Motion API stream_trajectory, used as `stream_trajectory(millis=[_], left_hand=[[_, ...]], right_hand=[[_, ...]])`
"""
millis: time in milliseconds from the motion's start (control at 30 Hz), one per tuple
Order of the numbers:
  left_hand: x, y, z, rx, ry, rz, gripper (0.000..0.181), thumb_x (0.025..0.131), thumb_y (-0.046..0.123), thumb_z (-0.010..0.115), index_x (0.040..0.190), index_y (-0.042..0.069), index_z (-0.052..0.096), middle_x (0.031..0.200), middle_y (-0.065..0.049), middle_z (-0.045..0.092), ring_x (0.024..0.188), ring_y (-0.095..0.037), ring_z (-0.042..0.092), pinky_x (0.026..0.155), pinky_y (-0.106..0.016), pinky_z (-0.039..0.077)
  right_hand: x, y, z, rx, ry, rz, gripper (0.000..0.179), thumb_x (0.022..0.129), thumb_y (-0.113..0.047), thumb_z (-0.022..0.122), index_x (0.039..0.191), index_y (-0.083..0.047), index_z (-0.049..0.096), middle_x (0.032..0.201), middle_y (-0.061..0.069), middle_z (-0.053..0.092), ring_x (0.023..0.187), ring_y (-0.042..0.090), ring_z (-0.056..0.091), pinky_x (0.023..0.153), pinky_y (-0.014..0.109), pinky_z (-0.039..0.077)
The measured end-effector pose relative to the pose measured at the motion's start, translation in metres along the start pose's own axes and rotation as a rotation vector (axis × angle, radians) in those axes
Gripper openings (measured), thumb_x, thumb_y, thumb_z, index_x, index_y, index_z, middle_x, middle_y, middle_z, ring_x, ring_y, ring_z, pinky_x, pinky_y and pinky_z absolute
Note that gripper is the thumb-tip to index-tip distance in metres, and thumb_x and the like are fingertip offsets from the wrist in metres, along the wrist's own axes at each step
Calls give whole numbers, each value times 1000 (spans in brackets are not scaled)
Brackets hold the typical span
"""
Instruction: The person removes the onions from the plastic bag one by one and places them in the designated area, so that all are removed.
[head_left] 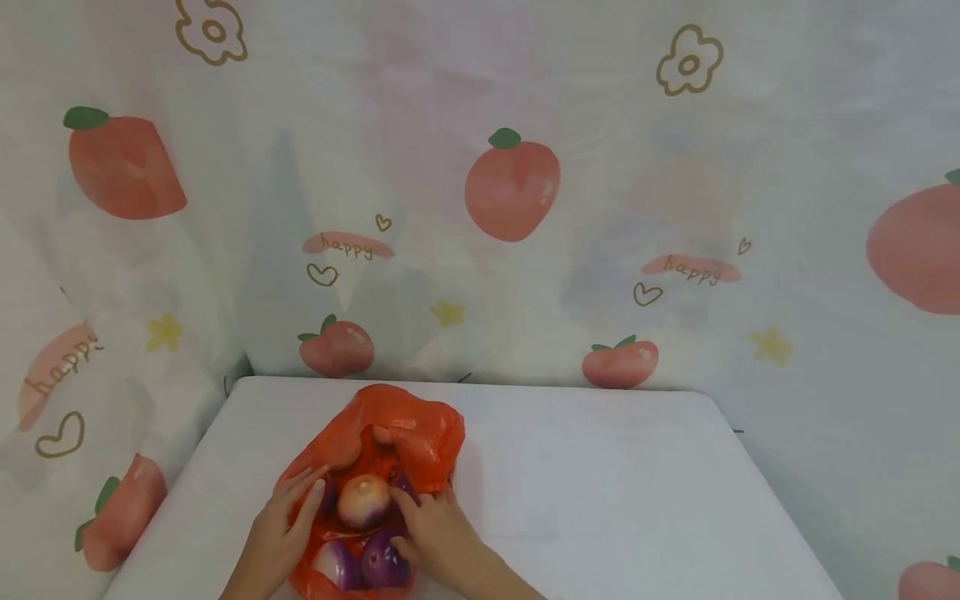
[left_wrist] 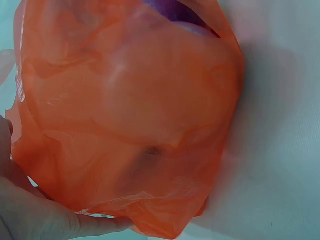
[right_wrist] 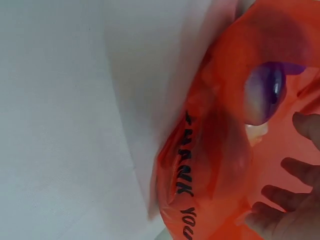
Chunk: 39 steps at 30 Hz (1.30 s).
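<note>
An orange plastic bag (head_left: 420, 429) lies spread on the table, its mouth facing the person. Inside are several glossy purple-and-cream onions, one with its pale knobbed end up (head_left: 363, 500) and a dark purple one (head_left: 386, 558) nearer the person. My left hand (head_left: 277, 525) rests along the bag's left side with fingers stretched out. In the left wrist view its thumb (left_wrist: 100, 226) lies straight along the plastic edge. My right hand (head_left: 442, 525) reaches over the right side, fingertips close to the onions. The right wrist view shows its fingers (right_wrist: 285, 197) spread apart over the bag.
The bag sits on the left half of a white table (head_left: 615, 483) with rounded far corners. Behind and at the left hangs a pale cloth (head_left: 420, 108) printed with peaches, flowers and hearts. Black lettering (right_wrist: 184, 165) runs along the bag's side.
</note>
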<state>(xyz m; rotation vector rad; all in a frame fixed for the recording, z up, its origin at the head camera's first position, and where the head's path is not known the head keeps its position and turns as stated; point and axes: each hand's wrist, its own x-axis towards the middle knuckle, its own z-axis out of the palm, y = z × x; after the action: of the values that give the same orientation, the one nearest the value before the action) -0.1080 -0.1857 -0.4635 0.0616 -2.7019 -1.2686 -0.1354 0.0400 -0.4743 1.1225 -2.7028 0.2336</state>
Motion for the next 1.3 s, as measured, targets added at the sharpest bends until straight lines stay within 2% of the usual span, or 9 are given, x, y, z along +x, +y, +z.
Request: stream_trajectory(millis=[33,100,233,300,433,633,867,1033,1300], left_hand=[[0,0,0,-1,-4,-6,52,99,47,39,133,10,55,136,-21,46,126,-38,39,100,-62,26],[1,0,0,5,-19,-22,55,99,49,37,134,10,53,137,-21,45,126,-39,38,100,-62,26],[1,-2,-2,14,-22,-31,56,99,50,36,135,10,53,136,-20,45,126,-38,38,100,-61,26],[1,-2,-2,17,-10,-16,54,99,48,37,134,10,54,135,-20,46,126,-38,39,100,-61,27],[2,-2,-1,5,5,4,51,99,46,39,132,10,56,135,-21,47,125,-38,40,100,-61,27],[3,-2,0,-7,-5,0,52,99,49,38,132,12,56,136,-20,45,126,-37,39,100,-61,27],[4,-3,2,-15,4,19,51,99,48,40,131,11,57,135,-20,47,126,-36,40,100,-60,28],[3,-5,3,-26,9,38,49,99,45,42,129,10,58,133,-19,49,126,-35,41,100,-59,28],[3,-6,4,-29,8,47,48,100,43,42,128,9,59,132,-18,51,125,-35,41,101,-59,29]], right_hand=[[2,0,1,-10,-2,5,60,82,-37,73,130,-8,52,92,5,64,92,18,61,89,41,45],[6,-3,3,-12,-27,6,61,82,-38,73,131,-8,52,101,8,64,94,20,61,88,40,47],[15,-12,4,-1,-144,19,61,84,-41,69,134,-14,50,130,14,50,113,27,53,91,45,46],[19,-17,4,6,-164,22,60,84,-42,69,135,-16,50,138,13,44,122,29,46,90,47,46],[24,-20,4,-6,-155,30,59,83,-42,70,133,-18,51,135,9,46,119,25,48,79,40,52],[26,-23,9,-32,-149,53,56,80,-40,72,129,-19,53,125,5,51,94,16,59,59,30,50],[22,-24,13,-70,-115,32,43,82,-41,68,119,-20,59,115,3,54,93,15,57,59,29,50],[18,-24,11,-27,-199,52,40,84,-45,65,114,-19,60,101,-1,54,93,15,52,61,31,51],[15,-23,11,113,-394,99,42,84,-51,64,116,-23,59,100,-7,55,92,12,52,69,33,51]])
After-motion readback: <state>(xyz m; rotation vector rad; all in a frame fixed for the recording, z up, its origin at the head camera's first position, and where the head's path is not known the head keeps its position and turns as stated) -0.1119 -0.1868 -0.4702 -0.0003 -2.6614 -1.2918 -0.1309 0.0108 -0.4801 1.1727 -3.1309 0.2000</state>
